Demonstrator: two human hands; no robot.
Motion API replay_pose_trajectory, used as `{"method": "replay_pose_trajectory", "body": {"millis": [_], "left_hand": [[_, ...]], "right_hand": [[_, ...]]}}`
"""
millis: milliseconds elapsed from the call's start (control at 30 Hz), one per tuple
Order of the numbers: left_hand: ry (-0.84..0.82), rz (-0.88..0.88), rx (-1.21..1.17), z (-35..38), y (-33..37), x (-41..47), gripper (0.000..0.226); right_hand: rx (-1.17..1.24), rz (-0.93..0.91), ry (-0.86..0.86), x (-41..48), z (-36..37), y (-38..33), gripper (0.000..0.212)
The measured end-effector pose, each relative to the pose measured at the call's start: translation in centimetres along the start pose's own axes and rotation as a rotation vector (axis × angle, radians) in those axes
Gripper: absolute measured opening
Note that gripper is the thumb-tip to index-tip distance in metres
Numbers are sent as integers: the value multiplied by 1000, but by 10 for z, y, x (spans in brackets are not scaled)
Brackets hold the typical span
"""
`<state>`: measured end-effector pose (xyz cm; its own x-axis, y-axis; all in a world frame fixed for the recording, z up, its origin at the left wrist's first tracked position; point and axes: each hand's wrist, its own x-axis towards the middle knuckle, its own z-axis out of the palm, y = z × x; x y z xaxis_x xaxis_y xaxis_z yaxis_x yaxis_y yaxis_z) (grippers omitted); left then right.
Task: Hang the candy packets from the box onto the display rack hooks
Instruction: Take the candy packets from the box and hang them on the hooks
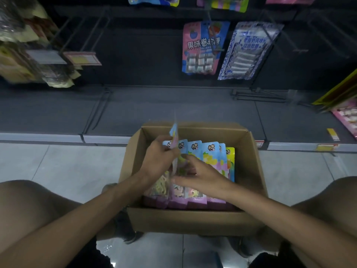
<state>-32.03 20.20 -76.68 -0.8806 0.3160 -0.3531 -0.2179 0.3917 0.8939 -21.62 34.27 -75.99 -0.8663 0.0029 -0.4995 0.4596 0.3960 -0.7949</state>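
Knees flank box of packets; left grip pinches one packet, right grip splayed.

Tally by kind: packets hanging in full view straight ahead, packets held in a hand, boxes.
Hanging packets: 2 (pink packet, blue-white packet)
Held packet: 1, in left hand
Box: 1
Total: 4

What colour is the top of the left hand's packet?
Light blue; the packet shows best in the head view.

Floor tiles — yellow price tag
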Motion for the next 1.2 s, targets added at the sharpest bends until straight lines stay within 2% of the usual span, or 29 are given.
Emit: {"method": "replay_pose_trajectory", "body": {"millis": [67,100,267,400,467,633,733,800,933,1000,1067,1133,1200], "left_hand": [[-58,0,-141,9,16,-15,40],[-80,-7,-183,12,21,-20,44],[-168,37,-187,19,26,-22,54],[-179,172,-122,24,33,-25,55],[-137,186,-128,22,33,-22,46],[151,193,14,4,33,-15,26],[192,156,14,-5,33,-11,25],[125,93,-69,-7,35,-10,11],[-143,-115,-334,-4,41,-5,33],[-249,-118,-370,-3,44,-5,35],[-271,-60,-394,-2,50,-7,26],[-245,57,-368,-3,55,-12,19],[-233,117,-340,-6,59,-15,22]], "right_hand": [[98,37,34,0,3,-7,113],[160,56,41,-1,3,-10,117],[238,70,161,-15,-11,-18,79],[329,89,243,-16,-18,-19,70],[383,105,312,-18,-22,-17,63],[524,72,437,-23,-39,-10,51],[628,22,480,-29,-52,-14,58],[682,1,489,-36,-61,-18,51],[787,8,469,-46,-73,-18,43],[827,25,431,-42,-73,-13,36],[802,80,460,-41,-73,-11,15],[683,76,481,-38,-82,-6,33],[525,28,463,-37,-90,-13,39]]}}
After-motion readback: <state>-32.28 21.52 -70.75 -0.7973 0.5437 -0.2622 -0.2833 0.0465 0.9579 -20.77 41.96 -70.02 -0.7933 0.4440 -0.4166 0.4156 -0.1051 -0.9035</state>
